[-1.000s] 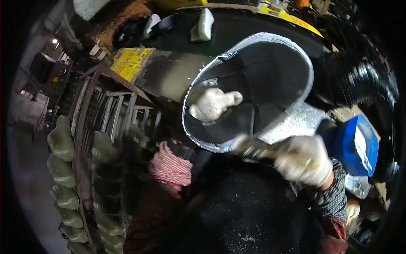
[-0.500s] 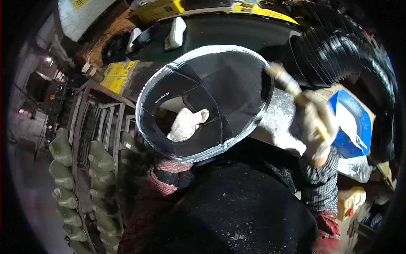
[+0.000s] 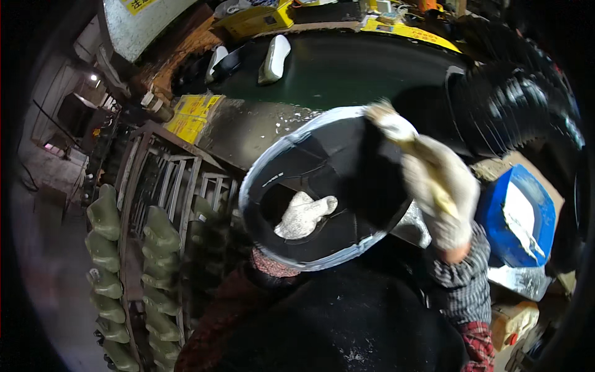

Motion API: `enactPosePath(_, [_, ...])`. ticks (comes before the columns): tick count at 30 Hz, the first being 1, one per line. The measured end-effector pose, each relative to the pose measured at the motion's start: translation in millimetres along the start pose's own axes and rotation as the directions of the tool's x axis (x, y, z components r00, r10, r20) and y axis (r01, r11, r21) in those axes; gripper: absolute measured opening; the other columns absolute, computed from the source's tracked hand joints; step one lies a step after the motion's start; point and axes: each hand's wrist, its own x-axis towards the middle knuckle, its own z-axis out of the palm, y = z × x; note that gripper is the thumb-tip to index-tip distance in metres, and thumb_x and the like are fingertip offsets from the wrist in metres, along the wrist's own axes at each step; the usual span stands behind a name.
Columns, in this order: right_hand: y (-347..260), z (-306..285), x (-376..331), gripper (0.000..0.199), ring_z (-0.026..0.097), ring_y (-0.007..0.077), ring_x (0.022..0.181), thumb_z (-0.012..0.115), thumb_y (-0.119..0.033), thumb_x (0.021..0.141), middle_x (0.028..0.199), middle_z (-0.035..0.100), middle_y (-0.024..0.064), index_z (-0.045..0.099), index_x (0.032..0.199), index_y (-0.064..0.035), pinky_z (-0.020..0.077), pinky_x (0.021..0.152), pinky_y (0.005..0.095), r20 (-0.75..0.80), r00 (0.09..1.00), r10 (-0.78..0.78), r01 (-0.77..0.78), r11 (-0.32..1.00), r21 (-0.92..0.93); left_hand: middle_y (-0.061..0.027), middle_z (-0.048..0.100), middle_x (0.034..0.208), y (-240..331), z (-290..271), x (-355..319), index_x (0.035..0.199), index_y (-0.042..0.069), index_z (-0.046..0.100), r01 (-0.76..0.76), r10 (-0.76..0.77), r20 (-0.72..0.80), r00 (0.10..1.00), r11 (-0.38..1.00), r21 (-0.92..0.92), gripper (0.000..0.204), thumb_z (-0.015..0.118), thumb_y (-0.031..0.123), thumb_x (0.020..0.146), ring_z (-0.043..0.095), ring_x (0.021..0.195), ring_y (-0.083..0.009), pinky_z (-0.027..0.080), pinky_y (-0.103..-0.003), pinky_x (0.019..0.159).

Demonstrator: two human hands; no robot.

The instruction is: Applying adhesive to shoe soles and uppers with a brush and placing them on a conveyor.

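A black stitched fabric piece (image 3: pixel 347 161), oval and hollow, spans the middle of the view, its rim wet with a white coating. My left hand (image 3: pixel 304 217), in a white-smeared glove, shows inside the piece's opening and is closed on its material; the sleeve shows below the rim. A pale glove, blurred by motion, covers my right hand (image 3: pixel 440 186), which is wrapped round a brush (image 3: pixel 398 126). The bristles touch the far right of the coated rim. To the right of that hand stands a blue container (image 3: pixel 499 211) with white matter inside.
Behind lies a dark green belt-like surface (image 3: pixel 347 65) carrying white-soled shoes (image 3: pixel 276 59). A ribbed black duct (image 3: pixel 502 108) bulges at right. On the left, olive boot-shaped forms (image 3: pixel 102 214) line a metal rack (image 3: pixel 130 204). A yellowish jug (image 3: pixel 514 322) sits lower right.
The fabric piece and my left hand have shifted right and down in the view. My right hand has swung up and left, carrying the brush along the far rim.
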Motion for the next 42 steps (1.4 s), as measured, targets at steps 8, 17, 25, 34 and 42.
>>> enactPosePath(8, [18.7, -83.5, -76.9, 0.021, 0.066, 0.0234, 0.084, 0.069, -0.008, 0.085, 0.094, 0.067, 0.0142, 0.063, 0.101, 0.0033, 0.0523, 0.078, 0.0300, 0.003, 0.966, 0.258, -0.237, 0.889, -0.392, -0.0156, 0.071, 0.099, -4.5, -167.2, 144.4, 0.110, 0.007, 0.070, -0.215, 0.606, 0.356, 0.712, -0.295, 0.931, 0.039, 0.049, 0.038, 0.097, 0.070, 0.089, -0.0239, 0.055, -0.035, 0.081])
enactPosePath(17, [4.8, -70.5, -61.6, 0.027, 0.064, 0.0233, 0.090, 0.068, -0.012, 0.087, 0.099, 0.065, 0.0168, 0.061, 0.104, 0.0070, 0.0524, 0.080, 0.0323, -0.021, 0.938, 0.347, -0.328, 0.864, -0.381, -0.0195, 0.067, 0.101, 79.5, -123.5, 158.9, 0.125, 0.005, 0.051, -0.468, 0.465, 0.131, 0.876, 0.750, 0.468, 0.029, 0.048, 0.021, 0.100, 0.069, 0.083, -0.0284, 0.058, -0.040, 0.069])
enactPosePath(25, [-7.1, -7.7, -32.8, 0.026, 0.063, 0.0186, 0.091, 0.059, -0.009, 0.093, 0.103, 0.064, 0.0145, 0.058, 0.113, 0.0086, 0.0524, 0.078, 0.0294, 0.341, 0.881, 0.329, -0.223, 0.923, -0.315, -0.0124, 0.061, 0.092, -35.2, -229.2, -150.6, 0.123, 0.005, 0.055, -0.355, 0.141, -0.439, 0.887, 0.818, -0.454, 0.028, 0.055, 0.015, 0.097, 0.054, 0.069, -0.0179, 0.051, -0.035, 0.066])
enactPosePath(34, [-4.0, 26.2, -32.5, 0.031, 0.063, 0.0180, 0.088, 0.063, -0.013, 0.093, 0.107, 0.064, 0.0151, 0.057, 0.116, 0.0071, 0.0521, 0.080, 0.0285, 0.405, 0.842, 0.357, -0.140, 0.869, -0.475, -0.0180, 0.059, 0.126, 10.6, -374.1, -164.2, 0.135, -0.006, 0.046, -0.141, 0.549, -0.836, -0.016, 0.826, 0.546, 0.063, 0.073, 0.022, 0.085, 0.058, 0.110, -0.0256, 0.045, -0.035, 0.097])
enactPosePath(42, [-38.1, 37.3, -37.4, 0.029, 0.064, 0.0225, 0.098, 0.066, -0.011, 0.088, 0.103, 0.067, 0.0174, 0.061, 0.110, 0.0075, 0.0494, 0.089, 0.0337, 0.133, 0.863, 0.487, -0.377, 0.798, -0.471, -0.0055, 0.065, 0.094, 41.7, -421.3, -146.0, 0.103, 0.012, 0.064, -0.341, 0.065, -0.907, 0.416, 0.936, -0.089, 0.019, 0.065, 0.027, 0.090, 0.065, 0.081, -0.0181, 0.055, -0.034, 0.067])
